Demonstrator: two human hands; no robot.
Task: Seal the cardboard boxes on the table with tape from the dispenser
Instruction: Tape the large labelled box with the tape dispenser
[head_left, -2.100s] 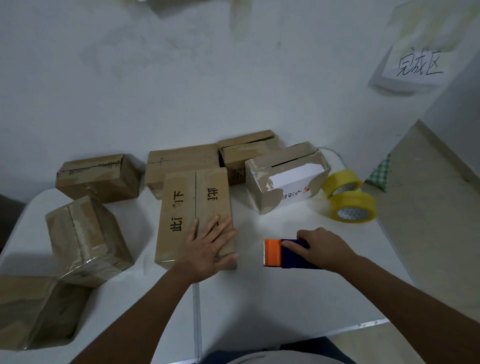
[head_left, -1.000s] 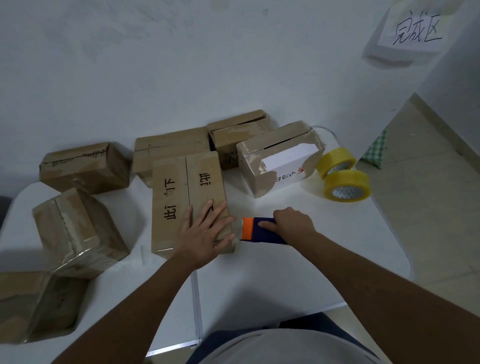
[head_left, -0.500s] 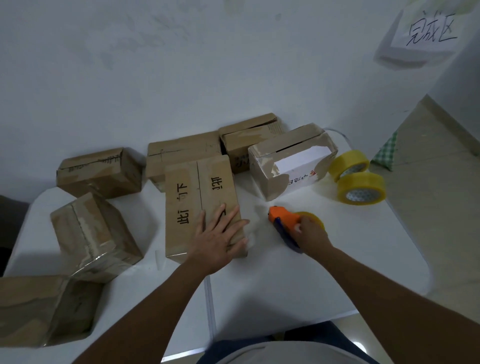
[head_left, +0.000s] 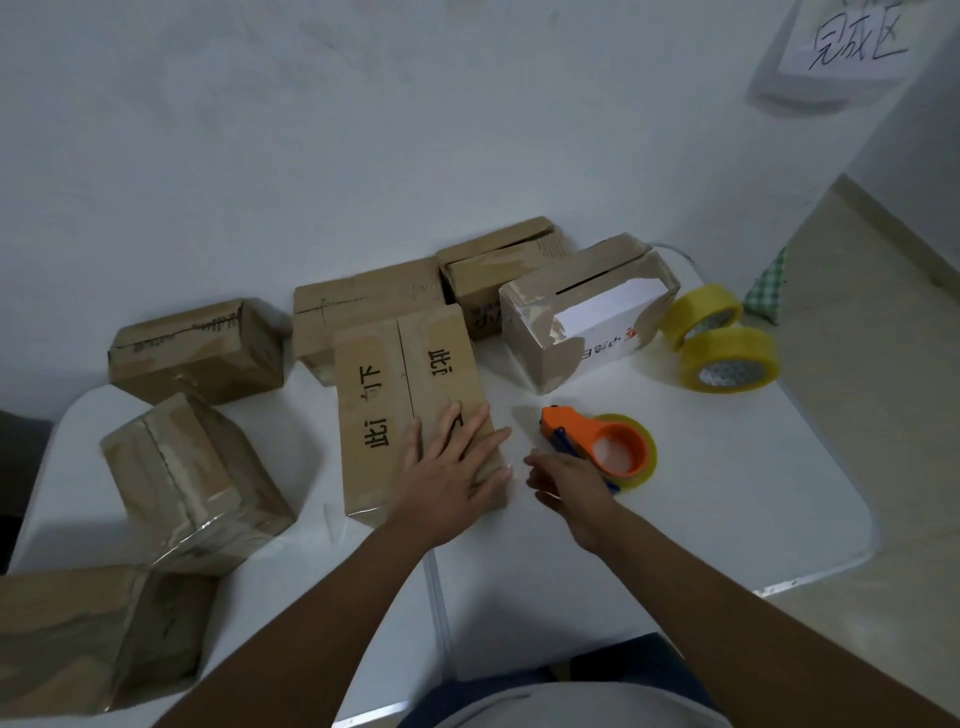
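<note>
Centre frame: our left hand (head_left: 445, 470) lies flat, fingers spread, atop the lettered box (head_left: 410, 405), prob. to pin its flaps. Right hand (head_left: 569, 480), fingers loosely curled, holds nothing we can see; the tape dispenser (head_left: 602, 444) rests on the table (head_left: 727, 519) just beyond it.

You have one view only, from the wide-angle camera on your head. It looks forward and steeply down across the white table (head_left: 727, 519) toward the wall (head_left: 363, 130) behind it. Both forearms enter from the bottom edge, so the near table edge lies close under the lens. Straight lines bow toward the frame borders. No second view overlaps this one.
</note>
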